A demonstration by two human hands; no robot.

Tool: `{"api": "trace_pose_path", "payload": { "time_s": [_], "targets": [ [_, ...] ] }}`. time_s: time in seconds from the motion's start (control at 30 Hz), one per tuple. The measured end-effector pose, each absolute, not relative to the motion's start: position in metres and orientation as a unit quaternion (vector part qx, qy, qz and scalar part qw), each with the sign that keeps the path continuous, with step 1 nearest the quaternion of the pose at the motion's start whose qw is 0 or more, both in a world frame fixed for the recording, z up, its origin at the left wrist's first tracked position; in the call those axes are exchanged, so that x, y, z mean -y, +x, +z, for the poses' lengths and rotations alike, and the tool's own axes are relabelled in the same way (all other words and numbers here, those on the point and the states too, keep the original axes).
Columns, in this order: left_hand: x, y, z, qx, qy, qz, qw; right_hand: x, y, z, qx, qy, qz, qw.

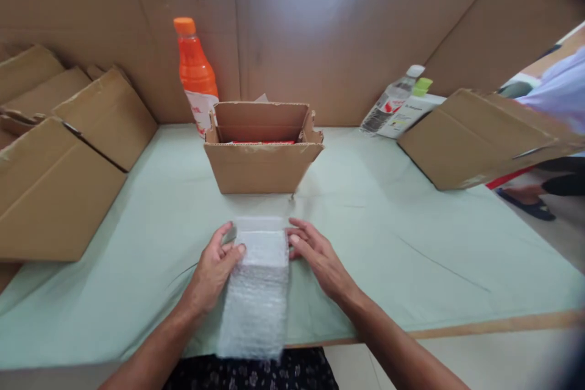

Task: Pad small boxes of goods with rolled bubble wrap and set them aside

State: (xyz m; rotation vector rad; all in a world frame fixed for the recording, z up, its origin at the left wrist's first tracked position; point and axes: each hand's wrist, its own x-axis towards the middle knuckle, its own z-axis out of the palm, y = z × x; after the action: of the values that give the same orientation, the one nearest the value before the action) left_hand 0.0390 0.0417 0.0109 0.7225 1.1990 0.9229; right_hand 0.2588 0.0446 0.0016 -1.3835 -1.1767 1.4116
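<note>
A translucent bubble wrap bag [256, 292] lies in front of me, its lower end reaching past the table's front edge. My left hand [214, 268] grips the bag's upper left side, thumb on top and fingers partly hidden beneath. At the bag's upper right edge is my right hand [320, 259], its fingers slightly bent and apart; whether the fingertips touch the plastic is hard to tell. Just beyond both hands stands a small open cardboard box [262, 169] with something red inside, mostly hidden by its front wall.
Large open cardboard boxes [64, 189] fill the left side. An orange bottle [196, 73] stands behind the small box. At back right are a clear bottle [395, 97], a white container [411, 116] and a tilted cardboard box [479, 137]. Beyond it, another person [555, 88] is partly visible.
</note>
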Motion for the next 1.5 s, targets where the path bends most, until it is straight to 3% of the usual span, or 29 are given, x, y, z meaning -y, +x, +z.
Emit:
{"api": "trace_pose_path", "payload": {
  "time_s": [0.17, 0.33, 0.53, 0.7, 0.9, 1.17, 1.37, 1.5],
  "targets": [
    [-0.024, 0.017, 0.013, -0.545, 0.301, 0.411, 0.666, -0.031, 0.269, 0.006, 0.774, -0.477, 0.269, 0.317],
    [0.001, 0.023, 0.003, -0.554, 0.327, 0.380, 0.664, -0.044, 0.242, -0.013, 0.869, -0.423, 0.148, 0.210],
    [0.030, 0.021, 0.002, -0.553, 0.328, 0.271, 0.716, -0.080, 0.248, -0.008, 0.794, -0.492, 0.202, 0.294],
    [0.054, 0.014, 0.012, -0.479, 0.294, 0.282, 0.778, -0.130, 0.248, 0.003, 0.782, -0.551, 0.151, 0.248],
    [0.073, 0.008, 0.016, -0.478, 0.255, 0.317, 0.778, -0.142, 0.240, -0.007, 0.785, -0.575, 0.073, 0.218],
    [0.070, 0.016, 0.026, -0.461, 0.091, 0.346, 0.812, -0.038, 0.264, 0.011, 0.905, -0.392, 0.078, 0.147],
    [0.061, 0.018, 0.028, -0.471, 0.060, 0.427, 0.769, 0.042, 0.278, 0.031, 0.898, -0.358, 0.167, 0.192],
    [0.059, 0.020, 0.026, -0.436, 0.069, 0.402, 0.802, 0.072, 0.248, 0.014, 0.802, -0.420, 0.245, 0.348]
  ]
}}
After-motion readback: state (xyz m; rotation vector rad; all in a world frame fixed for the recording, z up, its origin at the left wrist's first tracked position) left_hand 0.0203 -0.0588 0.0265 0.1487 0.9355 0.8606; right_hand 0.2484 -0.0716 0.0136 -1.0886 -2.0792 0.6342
